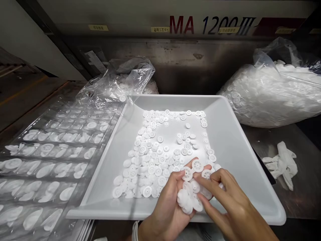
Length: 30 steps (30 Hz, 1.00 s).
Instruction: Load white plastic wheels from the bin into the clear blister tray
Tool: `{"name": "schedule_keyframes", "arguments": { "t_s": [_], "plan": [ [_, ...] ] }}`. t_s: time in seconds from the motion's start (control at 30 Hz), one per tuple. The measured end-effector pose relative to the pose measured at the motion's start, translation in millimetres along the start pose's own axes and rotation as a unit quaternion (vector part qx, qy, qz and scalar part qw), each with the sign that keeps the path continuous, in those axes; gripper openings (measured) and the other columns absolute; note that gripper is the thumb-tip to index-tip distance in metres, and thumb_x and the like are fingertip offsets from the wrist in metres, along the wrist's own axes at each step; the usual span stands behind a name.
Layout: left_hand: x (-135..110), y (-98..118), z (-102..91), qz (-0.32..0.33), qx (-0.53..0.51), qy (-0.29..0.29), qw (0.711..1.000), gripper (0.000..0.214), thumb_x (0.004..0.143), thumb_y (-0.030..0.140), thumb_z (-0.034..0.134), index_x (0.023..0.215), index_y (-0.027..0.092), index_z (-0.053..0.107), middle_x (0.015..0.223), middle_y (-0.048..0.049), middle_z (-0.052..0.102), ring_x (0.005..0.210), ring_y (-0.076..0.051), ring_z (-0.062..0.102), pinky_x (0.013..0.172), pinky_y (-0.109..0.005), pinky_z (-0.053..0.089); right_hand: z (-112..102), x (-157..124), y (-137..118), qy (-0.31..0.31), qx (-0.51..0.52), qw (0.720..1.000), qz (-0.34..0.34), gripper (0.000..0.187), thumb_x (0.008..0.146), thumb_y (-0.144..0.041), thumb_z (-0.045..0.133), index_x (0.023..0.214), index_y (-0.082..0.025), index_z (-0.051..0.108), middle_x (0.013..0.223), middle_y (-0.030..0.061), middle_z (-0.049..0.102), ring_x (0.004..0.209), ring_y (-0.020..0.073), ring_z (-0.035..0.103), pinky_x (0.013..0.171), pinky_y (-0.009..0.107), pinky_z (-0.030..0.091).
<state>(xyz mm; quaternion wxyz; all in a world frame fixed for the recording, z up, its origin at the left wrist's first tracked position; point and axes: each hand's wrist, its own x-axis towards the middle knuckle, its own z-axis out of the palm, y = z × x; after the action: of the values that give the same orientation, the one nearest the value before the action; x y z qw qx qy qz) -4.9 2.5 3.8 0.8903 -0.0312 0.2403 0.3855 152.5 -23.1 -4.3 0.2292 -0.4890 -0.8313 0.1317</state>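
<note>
A pile of small white plastic wheels [187, 199] with spoked faces lies in my left hand [167, 204], which is cupped palm up with its fingers curled round them. My left thumb rests against one upright wheel [187, 174]. From the right, my right hand [225, 197] reaches over the pile, its index finger and thumb closed on wheels at the palm's edge. Both hands are above the near side of a white plastic tray [235, 147]. Many loose wheels [150, 169] of the same kind cover the tray's floor, thickest on the left.
Clear blister trays [45, 157] holding white parts are stacked at left. A clear bag [125, 80] of parts stands behind the tray, and a fuller bag [273, 90] is at right. White gloves [283, 164] lie on the right surface. A machine panel [140, 20] rises behind.
</note>
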Motion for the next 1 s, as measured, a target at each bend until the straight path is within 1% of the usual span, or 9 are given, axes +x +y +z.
{"name": "schedule_keyframes", "arguments": {
  "t_s": [0.13, 0.23, 0.33, 0.4, 0.57, 0.67, 0.77, 0.9, 1.0],
  "plan": [
    [1, 0, -2.3, -0.004, 0.007, 0.001, 1.000, 0.050, 0.093, 0.031, 0.042, 0.142, 0.021, 0.042, 0.125, -0.0080, 0.064, 0.114, -0.021, 0.060, 0.099, -0.032, 0.039, -1, 4, 2, -0.019, -0.028, 0.999, -0.008, 0.037, 0.092, -0.021, 0.053, 0.128, -0.022, 0.050, 0.091, 0.0068, 0.048, 0.078, 0.0190, 0.054, 0.064, 0.033, 0.050],
    [1, 1, -3.8, -0.006, 0.016, -0.001, 1.000, 0.049, 0.094, 0.033, 0.040, 0.142, 0.021, 0.041, 0.125, -0.0079, 0.064, 0.113, -0.021, 0.060, 0.096, -0.031, 0.040, 0, 6, 2, -0.019, -0.015, 1.000, -0.005, 0.035, 0.091, -0.020, 0.054, 0.125, -0.023, 0.051, 0.092, 0.0068, 0.049, 0.079, 0.0194, 0.053, 0.065, 0.033, 0.049],
    [1, 1, -2.9, -0.003, 0.014, -0.014, 1.000, 0.049, 0.096, 0.032, 0.037, 0.142, 0.018, 0.042, 0.127, -0.0094, 0.063, 0.115, -0.021, 0.059, 0.094, -0.030, 0.041, 1, 5, 1, 0.001, 0.024, 1.000, -0.002, 0.033, 0.090, -0.015, 0.053, 0.122, -0.023, 0.052, 0.088, 0.0054, 0.047, 0.076, 0.0177, 0.051, 0.064, 0.031, 0.047],
    [1, 1, -1.9, -0.005, 0.005, -0.018, 1.000, 0.049, 0.096, 0.031, 0.037, 0.143, 0.019, 0.040, 0.129, -0.0087, 0.061, 0.116, -0.020, 0.058, 0.094, -0.029, 0.040, 2, 3, 0, 0.021, 0.051, 0.998, -0.003, 0.032, 0.090, -0.010, 0.052, 0.119, -0.022, 0.053, 0.085, 0.0043, 0.045, 0.074, 0.0169, 0.049, 0.064, 0.030, 0.045],
    [2, 0, -2.2, -0.006, 0.007, 0.012, 1.000, 0.051, 0.094, 0.030, 0.041, 0.144, 0.022, 0.037, 0.127, -0.0076, 0.063, 0.115, -0.022, 0.059, 0.098, -0.033, 0.040, 10, -3, -5, 0.086, 0.087, 0.992, -0.006, 0.026, 0.085, -0.001, 0.055, 0.104, -0.019, 0.058, 0.078, 0.0028, 0.041, 0.072, 0.0156, 0.045, 0.061, 0.028, 0.039],
    [2, 0, -3.6, -0.005, 0.008, 0.027, 1.000, 0.052, 0.093, 0.033, 0.043, 0.144, 0.022, 0.039, 0.126, -0.0080, 0.064, 0.114, -0.022, 0.060, 0.100, -0.034, 0.039, 13, -6, -7, 0.119, 0.079, 0.990, -0.020, 0.033, 0.083, 0.003, 0.058, 0.110, -0.016, 0.059, 0.077, 0.0027, 0.040, 0.071, 0.0150, 0.043, 0.061, 0.029, 0.038],
    [3, 2, -4.6, -0.004, -0.004, 0.019, 1.000, 0.053, 0.093, 0.032, 0.043, 0.144, 0.021, 0.038, 0.129, -0.0083, 0.062, 0.116, -0.022, 0.059, 0.102, -0.035, 0.039, 15, -7, -7, 0.115, 0.078, 0.990, -0.024, 0.035, 0.083, 0.003, 0.059, 0.113, -0.016, 0.060, 0.077, 0.0024, 0.040, 0.071, 0.0141, 0.042, 0.060, 0.028, 0.038],
    [3, 2, -4.9, -0.005, -0.015, 0.023, 1.000, 0.053, 0.093, 0.031, 0.043, 0.144, 0.022, 0.037, 0.132, -0.0084, 0.061, 0.117, -0.022, 0.059, 0.102, -0.035, 0.039, 16, -11, -6, 0.127, 0.125, 0.984, 0.006, 0.034, 0.085, 0.001, 0.058, 0.114, -0.015, 0.060, 0.080, 0.0028, 0.044, 0.073, 0.0131, 0.046, 0.062, 0.027, 0.042],
    [2, 2, -4.4, -0.002, -0.019, 0.038, 0.999, 0.053, 0.092, 0.029, 0.044, 0.144, 0.022, 0.037, 0.133, -0.0089, 0.060, 0.118, -0.022, 0.059, 0.100, -0.035, 0.041, 14, -14, -3, 0.136, 0.138, 0.980, 0.032, 0.039, 0.085, -0.003, 0.062, 0.121, -0.013, 0.056, 0.083, 0.0031, 0.046, 0.077, 0.0130, 0.048, 0.065, 0.027, 0.043]
  ]
}}
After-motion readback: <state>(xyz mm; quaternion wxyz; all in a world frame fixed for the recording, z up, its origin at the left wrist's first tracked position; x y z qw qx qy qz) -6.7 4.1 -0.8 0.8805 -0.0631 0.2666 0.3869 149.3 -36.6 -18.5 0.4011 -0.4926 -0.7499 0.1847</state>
